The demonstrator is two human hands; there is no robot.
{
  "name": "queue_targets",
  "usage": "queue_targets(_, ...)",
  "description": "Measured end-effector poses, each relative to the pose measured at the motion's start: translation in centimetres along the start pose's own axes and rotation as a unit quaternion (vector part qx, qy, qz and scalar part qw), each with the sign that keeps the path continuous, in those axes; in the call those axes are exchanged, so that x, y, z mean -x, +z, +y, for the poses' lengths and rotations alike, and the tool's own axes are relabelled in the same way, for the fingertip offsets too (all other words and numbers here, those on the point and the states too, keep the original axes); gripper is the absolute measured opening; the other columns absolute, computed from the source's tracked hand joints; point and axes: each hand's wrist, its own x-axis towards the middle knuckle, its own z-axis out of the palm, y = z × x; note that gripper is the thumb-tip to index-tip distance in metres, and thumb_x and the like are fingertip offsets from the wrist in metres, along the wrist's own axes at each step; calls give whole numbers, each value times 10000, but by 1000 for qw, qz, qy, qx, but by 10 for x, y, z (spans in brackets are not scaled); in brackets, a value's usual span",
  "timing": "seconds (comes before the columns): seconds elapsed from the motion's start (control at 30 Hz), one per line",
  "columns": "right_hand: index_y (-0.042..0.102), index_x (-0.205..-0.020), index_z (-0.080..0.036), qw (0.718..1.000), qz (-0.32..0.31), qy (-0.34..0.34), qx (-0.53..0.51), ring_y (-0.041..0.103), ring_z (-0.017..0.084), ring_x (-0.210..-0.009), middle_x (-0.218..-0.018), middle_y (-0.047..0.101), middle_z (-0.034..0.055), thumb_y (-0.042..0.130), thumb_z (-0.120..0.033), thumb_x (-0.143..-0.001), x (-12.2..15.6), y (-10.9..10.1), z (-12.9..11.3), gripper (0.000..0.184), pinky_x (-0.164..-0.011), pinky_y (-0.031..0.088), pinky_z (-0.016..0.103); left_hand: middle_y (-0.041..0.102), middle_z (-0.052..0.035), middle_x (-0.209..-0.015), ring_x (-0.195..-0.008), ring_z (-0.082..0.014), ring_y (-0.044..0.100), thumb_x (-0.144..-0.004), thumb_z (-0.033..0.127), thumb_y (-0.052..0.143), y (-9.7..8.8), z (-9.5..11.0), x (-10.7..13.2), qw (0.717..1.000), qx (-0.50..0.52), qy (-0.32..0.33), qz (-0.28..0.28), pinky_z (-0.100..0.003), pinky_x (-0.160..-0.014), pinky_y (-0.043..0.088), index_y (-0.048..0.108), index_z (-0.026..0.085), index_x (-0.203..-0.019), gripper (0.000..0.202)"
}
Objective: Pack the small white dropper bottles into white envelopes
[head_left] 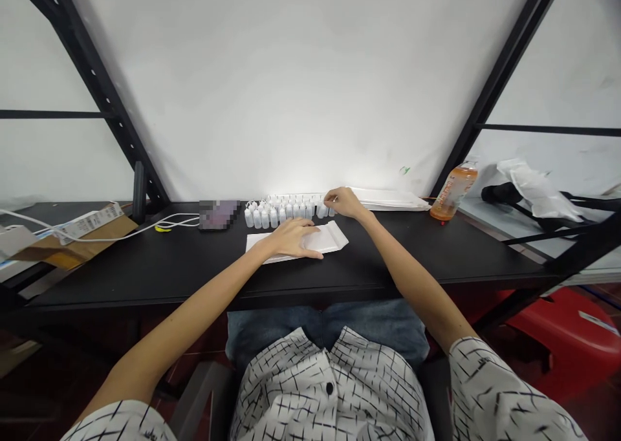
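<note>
My left hand [294, 237] lies flat, fingers stretched out, on a white padded envelope [330, 239] in the middle of the black table [145, 266]. Behind it stand several small white bottles [281, 211] in rows. My right hand [343, 202] reaches to the right end of those rows, its fingers pinched around one small white bottle [328, 209]. A flat stack of white envelopes [388, 199] lies just right of that hand.
An orange drink bottle [455, 191] stands at the back right. A phone [218, 213] with white cables [165, 222] lies left of the bottles. A cardboard box [68, 240] sits at the far left. Black rack struts [111, 111] frame both sides; a red stool [567, 337] stands lower right.
</note>
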Motion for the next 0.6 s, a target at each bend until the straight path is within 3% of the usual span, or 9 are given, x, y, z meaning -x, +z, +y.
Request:
queue_targets(0.13,714,-768,-133,989,24,47,-137,550,94,-487,-703,697,35,664,-193,-798,15,-21,18,83,-584,452,251,596,-111,-1427,-1307,-359,512,-764,802,601,6,1,2,1000,-11,-13,-22,-452,-1083,356,629,256,-1357,807)
queue_targets(0.27,700,-747,-130,959,-7,98,-267,530,88,-489,-700,689,58,743,-235,-746,29,-32,25,114,-420,316,217,522,-129,-1508,-1371,-386,457,-786,802,569,7,0,3,998,-19,-50,-27,-491,-1112,318,498,273,-1488,881)
queue_targets(0.43,722,-709,-119,950,-96,109,-278,555,94,-489,-639,688,66,810,-238,-695,35,-32,21,149,-380,308,196,650,-110,-1349,-1240,-357,565,-822,713,596,4,3,4,999,-6,-38,-16,-454,-1032,399,521,275,-1460,778)
queue_targets(0.6,731,-683,-120,941,-134,136,-280,567,94,-471,-654,713,72,833,-220,-653,36,-28,22,147,-358,309,183,674,-104,-1290,-1207,-341,590,-790,591,693,3,2,8,997,33,-64,18,-462,-1016,439,534,268,-1444,746)
